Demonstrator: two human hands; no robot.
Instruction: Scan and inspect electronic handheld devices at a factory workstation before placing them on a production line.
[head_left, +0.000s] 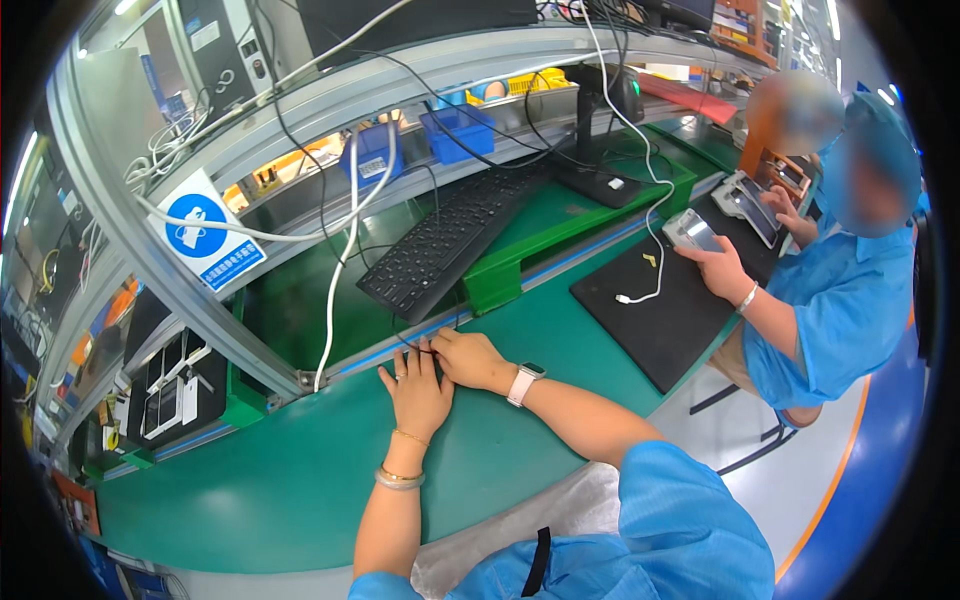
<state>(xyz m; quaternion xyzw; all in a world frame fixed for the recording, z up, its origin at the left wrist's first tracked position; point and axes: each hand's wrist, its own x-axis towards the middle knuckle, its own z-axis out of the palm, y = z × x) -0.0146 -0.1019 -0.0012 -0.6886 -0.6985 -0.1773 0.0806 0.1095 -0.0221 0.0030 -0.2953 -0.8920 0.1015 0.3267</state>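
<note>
Green and smooth, the long flat surface [290,480] lies under both bare arms. Near its far edge, the left hand [418,398] rests with its back up and its fingers stretched out, a little apart. The right hand [472,360] is right next to it, with its fingers bent in by the left fingers; I cannot tell if it holds anything. A thin black cord [403,341] comes down to the fingertips, and I cannot tell if they pinch it. Just past the hands is a long black keyboard [450,240], set at a slant. A thick white cable [331,300] hangs to their left. Off to the right, a flat black mat [650,330] has a small white plug [624,298] on it. Beside the mat, another person in a blue shirt [840,320] holds a flat grey device [692,232].
</note>
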